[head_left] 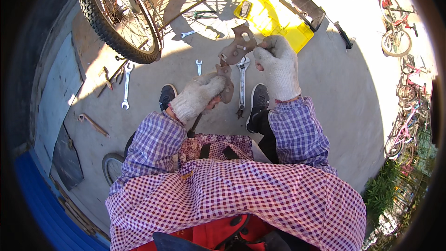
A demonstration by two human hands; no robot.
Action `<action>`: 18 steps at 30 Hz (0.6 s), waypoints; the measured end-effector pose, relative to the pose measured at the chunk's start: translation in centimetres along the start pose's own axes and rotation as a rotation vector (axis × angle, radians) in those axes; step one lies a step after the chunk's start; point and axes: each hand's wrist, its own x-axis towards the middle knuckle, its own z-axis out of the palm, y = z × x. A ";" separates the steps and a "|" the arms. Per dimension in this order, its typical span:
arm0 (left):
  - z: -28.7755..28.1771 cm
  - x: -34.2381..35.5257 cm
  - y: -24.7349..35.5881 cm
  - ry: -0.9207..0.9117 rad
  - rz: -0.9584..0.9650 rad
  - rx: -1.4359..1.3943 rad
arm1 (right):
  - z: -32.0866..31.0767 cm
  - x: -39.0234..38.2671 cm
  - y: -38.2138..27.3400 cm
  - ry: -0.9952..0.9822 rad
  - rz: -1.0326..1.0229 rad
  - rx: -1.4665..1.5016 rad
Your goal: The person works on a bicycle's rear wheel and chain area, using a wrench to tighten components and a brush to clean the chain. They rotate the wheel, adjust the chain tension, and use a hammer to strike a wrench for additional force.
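My left hand point(200, 94), in a white knitted glove, is closed around the lower end of a rusty, flat metal bracket point(239, 46) with holes and slots. The bracket slants up and to the right in front of me. My right hand point(280, 60), gloved too, has its fingers bent in a pinch at the bracket's right edge; the fingertips are partly hidden. Below my left hand a dark rod point(195, 125) shows, and I cannot tell whether the hand holds it. An adjustable wrench point(242, 81) lies on the ground beyond, between my shoes.
A bicycle wheel point(121, 23) stands at the upper left. Open-ended wrenches point(126, 86) and pliers point(107, 78) lie on the concrete. A yellow toolbox lid point(274, 16) lies open at the top, with a black-handled tool point(344, 35) right of it. Several bicycles point(402, 107) line the far right.
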 end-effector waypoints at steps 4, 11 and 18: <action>0.2 -0.1 0.0 -0.016 0.006 0.011 | -0.1 0.1 -0.3 -0.141 0.072 0.250; 0.2 -0.7 0.0 -0.075 -0.066 -0.047 | -0.5 0.6 0.5 -0.325 0.099 0.289; 0.0 -1.6 0.6 -0.064 -0.118 0.012 | -0.8 0.4 -0.1 -0.388 -0.023 0.152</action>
